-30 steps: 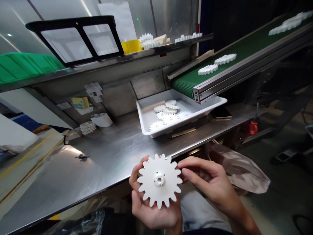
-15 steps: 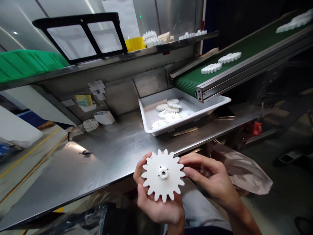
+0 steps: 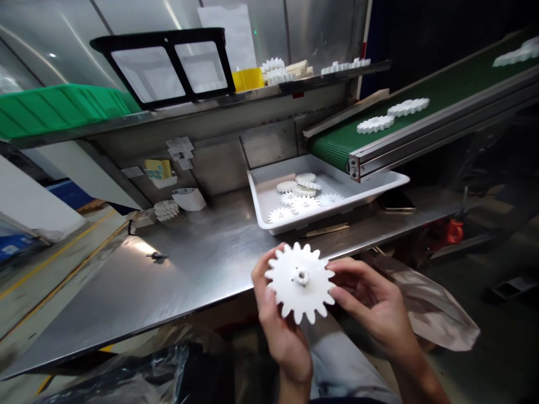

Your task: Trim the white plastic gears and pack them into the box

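A white plastic gear (image 3: 305,300) with a hub and small holes at its centre is held up in front of me, its face tilted toward the camera. My left hand (image 3: 282,331) grips it from the left, thumb at the near rim and fingers behind. On the right, the thumb and fingers of my right hand (image 3: 374,308) pinch the gear's teeth. Both hands are closed on it, just off the front edge of the metal table (image 3: 202,269). Beyond them, a white tray (image 3: 269,224) on the table holds several similar gears (image 3: 305,203).
A green conveyor belt (image 3: 455,84) slopes down to the tray, carrying white gears (image 3: 375,124). On the table are a small dark tool (image 3: 157,256), a tape roll (image 3: 189,199) and a phone (image 3: 396,202). A shelf behind bears a green bin (image 3: 63,109) and a black frame (image 3: 168,67).
The gear has been raised slightly and its face has tilted, with my left thumb now along its left rim. The whole view has shifted a little, so the surroundings sit further right.
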Demonstrator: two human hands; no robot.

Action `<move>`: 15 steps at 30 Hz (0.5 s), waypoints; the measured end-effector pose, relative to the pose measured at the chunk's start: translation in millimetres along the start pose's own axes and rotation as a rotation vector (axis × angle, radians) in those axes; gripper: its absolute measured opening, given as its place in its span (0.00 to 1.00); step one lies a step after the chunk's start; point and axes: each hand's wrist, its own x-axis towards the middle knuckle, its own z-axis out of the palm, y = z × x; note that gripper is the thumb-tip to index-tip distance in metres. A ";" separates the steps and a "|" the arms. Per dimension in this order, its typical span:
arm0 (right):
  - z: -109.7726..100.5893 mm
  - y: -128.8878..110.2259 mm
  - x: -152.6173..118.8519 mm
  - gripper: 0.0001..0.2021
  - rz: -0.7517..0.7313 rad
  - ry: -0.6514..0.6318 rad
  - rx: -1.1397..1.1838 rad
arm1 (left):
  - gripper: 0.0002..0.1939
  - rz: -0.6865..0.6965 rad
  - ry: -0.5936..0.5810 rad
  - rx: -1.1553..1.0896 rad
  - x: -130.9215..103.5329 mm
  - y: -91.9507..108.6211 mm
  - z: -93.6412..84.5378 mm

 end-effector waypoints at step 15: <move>67.6 51.3 -38.5 0.22 0.294 -0.397 -0.070 | 0.36 -0.360 -0.127 1.107 70.8 161.6 -219.6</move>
